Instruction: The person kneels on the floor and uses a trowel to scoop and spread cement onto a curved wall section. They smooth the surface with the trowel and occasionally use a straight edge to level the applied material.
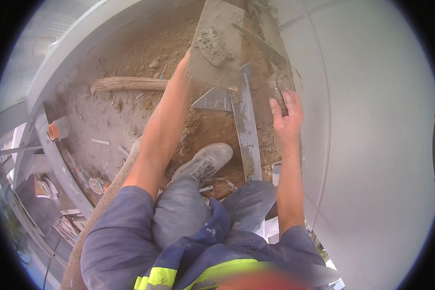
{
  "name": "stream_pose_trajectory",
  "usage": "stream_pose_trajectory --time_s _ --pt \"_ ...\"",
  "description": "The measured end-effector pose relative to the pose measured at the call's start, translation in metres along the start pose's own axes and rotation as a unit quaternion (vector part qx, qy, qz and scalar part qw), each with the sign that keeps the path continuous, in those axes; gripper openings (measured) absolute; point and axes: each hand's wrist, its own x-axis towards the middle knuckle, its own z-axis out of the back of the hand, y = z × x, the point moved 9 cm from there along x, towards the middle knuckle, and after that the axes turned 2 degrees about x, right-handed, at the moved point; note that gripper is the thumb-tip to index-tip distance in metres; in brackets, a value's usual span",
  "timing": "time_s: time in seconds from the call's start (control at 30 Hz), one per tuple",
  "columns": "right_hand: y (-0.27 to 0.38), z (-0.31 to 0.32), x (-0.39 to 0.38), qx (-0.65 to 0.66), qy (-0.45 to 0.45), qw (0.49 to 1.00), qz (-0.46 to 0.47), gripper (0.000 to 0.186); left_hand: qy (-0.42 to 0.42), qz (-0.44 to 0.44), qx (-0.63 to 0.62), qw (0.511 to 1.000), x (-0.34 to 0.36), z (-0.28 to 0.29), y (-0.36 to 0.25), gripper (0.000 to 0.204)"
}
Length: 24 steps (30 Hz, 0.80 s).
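Observation:
My left hand carries a flat mortar board at the top of the view; its fingers are hidden behind and under the board. A lump of wet grey mortar sits on the board. With my right hand I grip the mortar-caked handle of a trowel, fingers closed round it. The trowel's blade points up and left, its tip at the board's right edge. Right of the trowel runs the foot of a smooth pale wall.
Below the board, a long mortar-smeared strip stretches toward my knees beside a grey tile piece. My shoe rests on brown soil. Left lie a bundle of thin rods, an orange-ended pipe and a disc-shaped tool.

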Motion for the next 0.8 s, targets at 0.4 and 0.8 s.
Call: stream_pose_trajectory --time_s 0.4,0.8 --pt "-0.016 -0.033 0.024 -0.050 -0.008 0.998 -0.048 0.031 0.095 0.035 0.162 0.982 -0.017 -0.059 0.004 0.042" --pt "-0.100 -0.100 0.227 -0.200 0.002 0.968 -0.153 0.046 -0.149 0.049 0.159 0.975 -0.074 0.036 0.020 0.038"
